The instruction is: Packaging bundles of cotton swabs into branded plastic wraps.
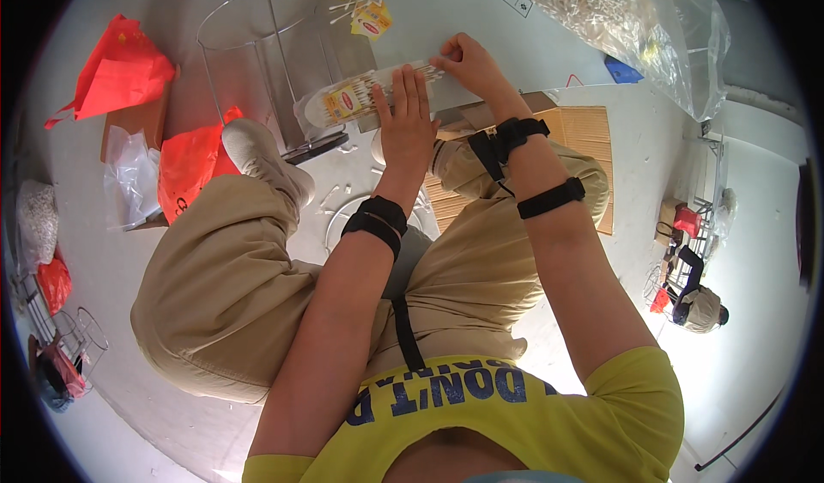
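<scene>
A clear plastic bag of cotton swabs with a yellow and red label lies slanted along the near edge of the pale tabletop. My left hand rests on it from above, fingers stretched out flat over its middle. At the bag's right end, my right hand is closed, its thumb and fingertips pinched at the rim, where swab tips show. Exactly what lies between those fingertips is partly hidden. Beyond the bag, loose cotton swabs are scattered beside yellow label cards.
A large clear bag of loose swabs fills the table's far right. To the left stands a wire-frame stool. Red bags and a cardboard box sit at left; flattened cardboard lies below the table. Another person sits far right.
</scene>
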Demonstrator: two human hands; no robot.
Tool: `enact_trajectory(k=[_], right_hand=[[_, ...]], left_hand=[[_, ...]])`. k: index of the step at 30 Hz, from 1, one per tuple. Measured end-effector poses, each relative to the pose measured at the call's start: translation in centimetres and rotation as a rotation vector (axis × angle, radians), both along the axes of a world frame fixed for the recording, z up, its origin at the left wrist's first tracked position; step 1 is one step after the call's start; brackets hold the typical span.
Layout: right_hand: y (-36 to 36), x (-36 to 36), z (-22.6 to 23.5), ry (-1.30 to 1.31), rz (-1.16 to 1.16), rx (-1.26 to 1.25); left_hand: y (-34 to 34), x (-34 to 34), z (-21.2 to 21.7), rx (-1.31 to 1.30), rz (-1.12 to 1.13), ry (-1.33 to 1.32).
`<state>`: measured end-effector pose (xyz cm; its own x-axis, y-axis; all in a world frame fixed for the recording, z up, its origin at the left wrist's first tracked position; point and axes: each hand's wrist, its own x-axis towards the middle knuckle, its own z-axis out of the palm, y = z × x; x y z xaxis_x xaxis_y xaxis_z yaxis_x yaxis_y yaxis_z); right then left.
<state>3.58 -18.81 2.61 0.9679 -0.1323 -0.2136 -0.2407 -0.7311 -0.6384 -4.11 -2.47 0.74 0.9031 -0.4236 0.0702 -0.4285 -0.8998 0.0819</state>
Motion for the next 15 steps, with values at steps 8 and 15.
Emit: enact_trajectory(k=[8,15], right_hand=[[-0.06,-0.17,0.44,-0.018,0.091,0.004],[-0.32,-0.13,0.68,-0.001,0.099,-0.027]], left_hand=[[0.11,-0.01,-0.03,0.002,0.003,0.012],[-0.03,-0.02,0.08,-0.012,0.003,0.003]])
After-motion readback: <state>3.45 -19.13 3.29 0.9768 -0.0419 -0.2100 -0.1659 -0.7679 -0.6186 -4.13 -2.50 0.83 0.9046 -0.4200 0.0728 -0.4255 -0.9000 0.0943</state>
